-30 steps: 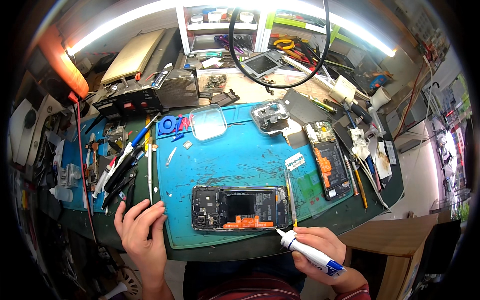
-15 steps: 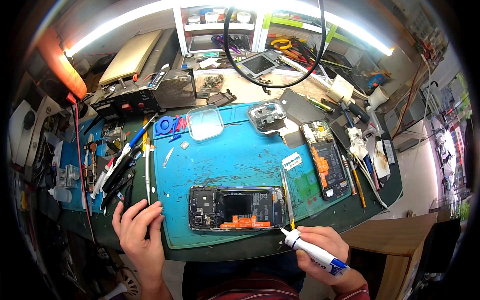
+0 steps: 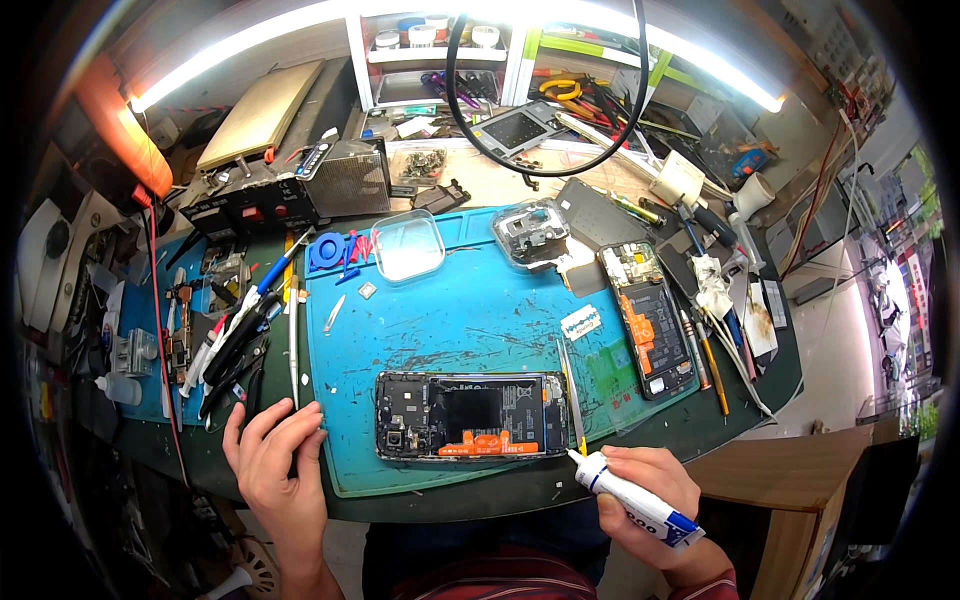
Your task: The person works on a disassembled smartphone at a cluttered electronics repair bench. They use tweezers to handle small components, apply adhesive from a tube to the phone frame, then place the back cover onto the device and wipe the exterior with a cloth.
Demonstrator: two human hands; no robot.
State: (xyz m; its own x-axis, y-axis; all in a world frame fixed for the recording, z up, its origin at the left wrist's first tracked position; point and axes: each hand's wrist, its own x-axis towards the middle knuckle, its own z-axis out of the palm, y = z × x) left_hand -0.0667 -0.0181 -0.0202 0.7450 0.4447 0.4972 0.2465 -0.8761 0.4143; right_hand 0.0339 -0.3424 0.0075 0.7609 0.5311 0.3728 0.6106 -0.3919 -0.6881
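My right hand (image 3: 655, 510) grips a white and blue glue tube (image 3: 635, 500), its thin nozzle aimed at the lower right corner of an opened phone (image 3: 465, 415). Whether the nozzle touches the phone I cannot tell. The phone lies lengthwise on the blue mat, its inside facing up, with a black battery and an orange flex strip showing. Close along its right end lie metal tweezers (image 3: 570, 385). My left hand (image 3: 283, 460) is held at the mat's lower left edge, fingers loosely bent and apart, holding nothing.
A second opened phone (image 3: 648, 325) and a razor blade (image 3: 581, 323) lie to the right. A clear plastic box (image 3: 408, 246) sits at the mat's back. Several pens and tools (image 3: 245, 325) crowd the left. A black cable loop (image 3: 455, 110) hangs over the bench.
My right hand has shifted the glue tube slightly right and away from me, bringing the nozzle nearer the tweezers. The left hand and the phone look almost unmoved.
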